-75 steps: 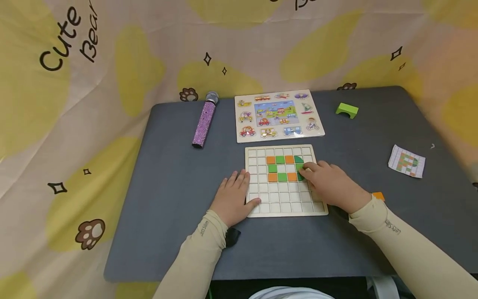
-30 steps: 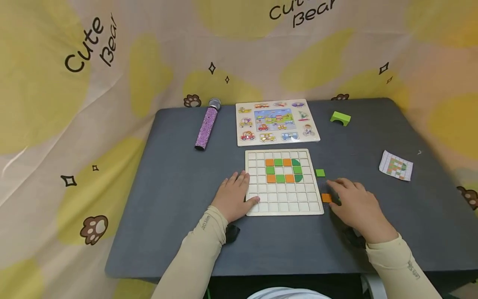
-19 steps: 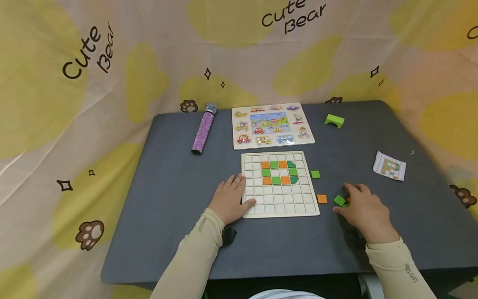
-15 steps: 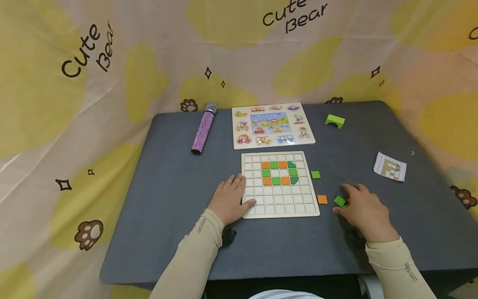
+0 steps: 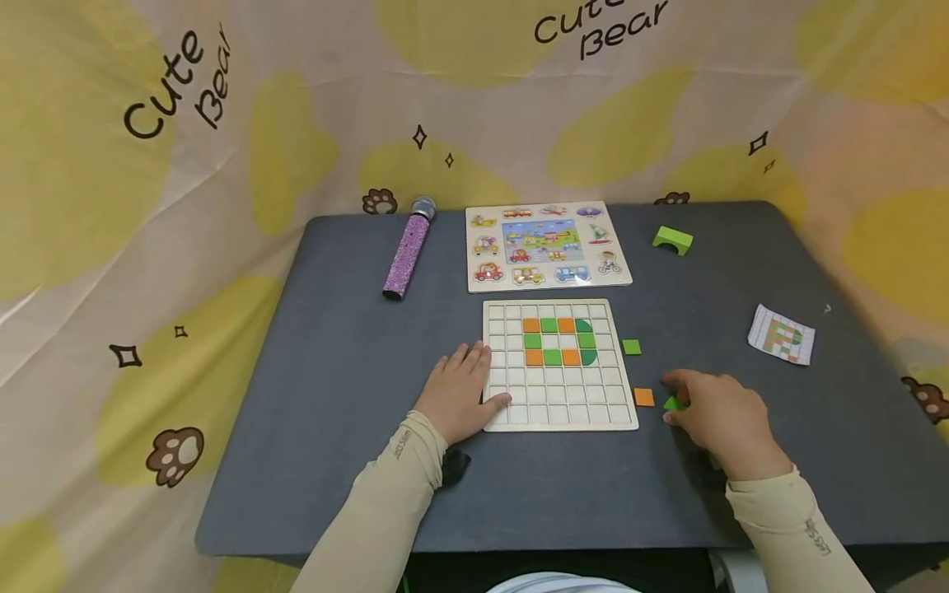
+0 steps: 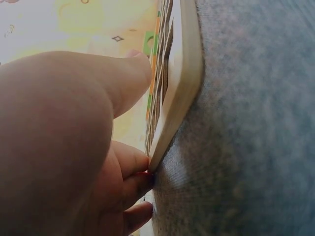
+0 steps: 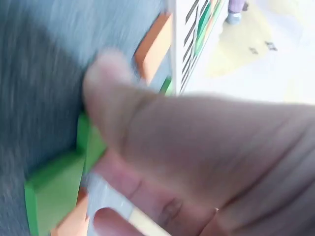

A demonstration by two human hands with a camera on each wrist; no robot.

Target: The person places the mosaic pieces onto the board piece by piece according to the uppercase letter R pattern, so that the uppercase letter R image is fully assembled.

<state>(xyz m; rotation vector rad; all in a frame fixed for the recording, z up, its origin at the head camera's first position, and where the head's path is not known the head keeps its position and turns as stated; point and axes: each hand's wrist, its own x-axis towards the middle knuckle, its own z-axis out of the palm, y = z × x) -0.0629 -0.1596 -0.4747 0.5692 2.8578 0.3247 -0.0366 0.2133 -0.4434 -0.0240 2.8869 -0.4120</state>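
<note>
My left hand (image 5: 461, 397) lies with straight fingers on the left edge of a white grid board (image 5: 563, 397); the thumb reaches over its lower left part. Set in the board's upper part are orange and green square tiles and dark green rounded pieces, in a ring open in its middle. To the right of the board my right hand (image 5: 722, 416) is low over the table, thumb and forefinger bent about a green tile (image 5: 673, 403). Blur hides whether they pinch it. Another green tile (image 7: 56, 194) and an orange piece (image 7: 74, 216) lie beneath that hand in the right wrist view.
A loose orange tile (image 5: 643, 397) and a green tile (image 5: 632, 347) lie beside the board's right edge. Beyond are a vehicle picture puzzle (image 5: 549, 280), a purple glitter microphone (image 5: 406, 257) and a green arch block (image 5: 673, 239). A pattern card (image 5: 782, 334) lies at right.
The right hand has left the board, where it was touching the pieces at the ring's right side, and moved right to the loose tiles. Its forefinger has come nearer the thumb. The left hand stays put.
</note>
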